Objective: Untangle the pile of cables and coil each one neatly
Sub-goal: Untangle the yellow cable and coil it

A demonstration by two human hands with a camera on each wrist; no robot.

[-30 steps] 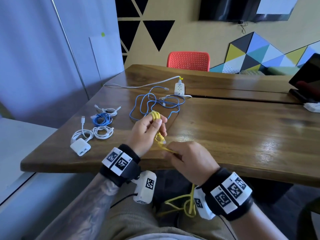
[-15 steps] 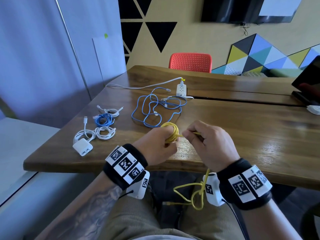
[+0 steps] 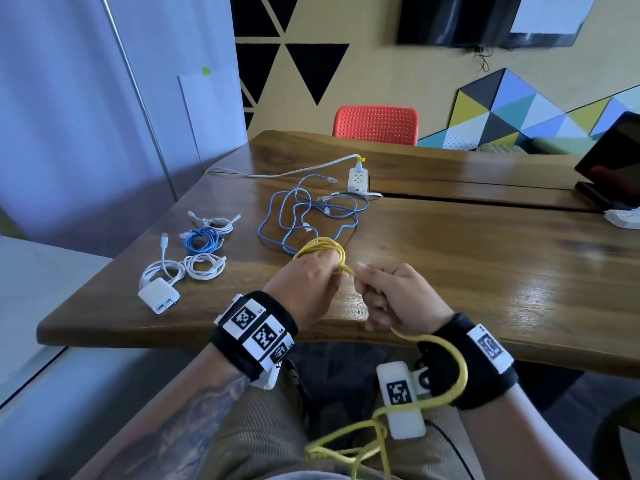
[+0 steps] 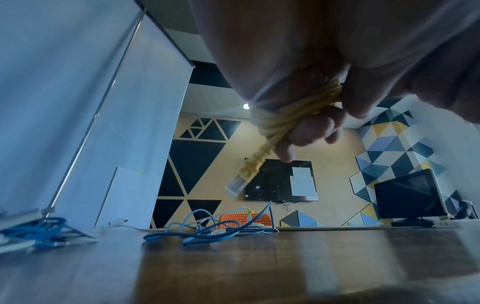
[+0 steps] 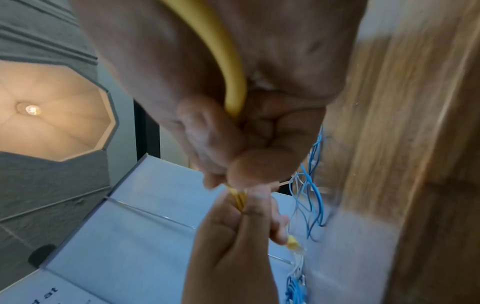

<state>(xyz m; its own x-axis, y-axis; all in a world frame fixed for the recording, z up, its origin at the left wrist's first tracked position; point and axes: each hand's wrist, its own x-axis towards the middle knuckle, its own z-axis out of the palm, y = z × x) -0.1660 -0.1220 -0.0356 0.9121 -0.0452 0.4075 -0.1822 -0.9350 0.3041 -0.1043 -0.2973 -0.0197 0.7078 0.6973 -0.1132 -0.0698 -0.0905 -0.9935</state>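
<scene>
Several turns of a yellow network cable [image 3: 323,249] are wound round the fingers of my left hand [image 3: 308,289], which grips them over the table's near edge. In the left wrist view the yellow cable [image 4: 288,119] crosses the fingers and its clear plug [image 4: 237,183] hangs below. My right hand [image 3: 394,299] is fisted round the same cable just to the right, and the slack [image 3: 450,372] loops under that wrist into a heap on my lap. A loose light-blue cable [image 3: 308,216] lies tangled mid-table.
Coiled white cables [image 3: 204,266], a coiled blue cable [image 3: 202,239] and a white charger [image 3: 159,295] lie at the table's [image 3: 485,271] left. A white power strip [image 3: 358,178] sits farther back, a dark screen [image 3: 613,161] at far right, an orange chair [image 3: 375,124] behind.
My right hand rose from below the left hand, passed beside the coil and came back close to the left hand, adding cable to the turns. The slack on my lap shifted.
</scene>
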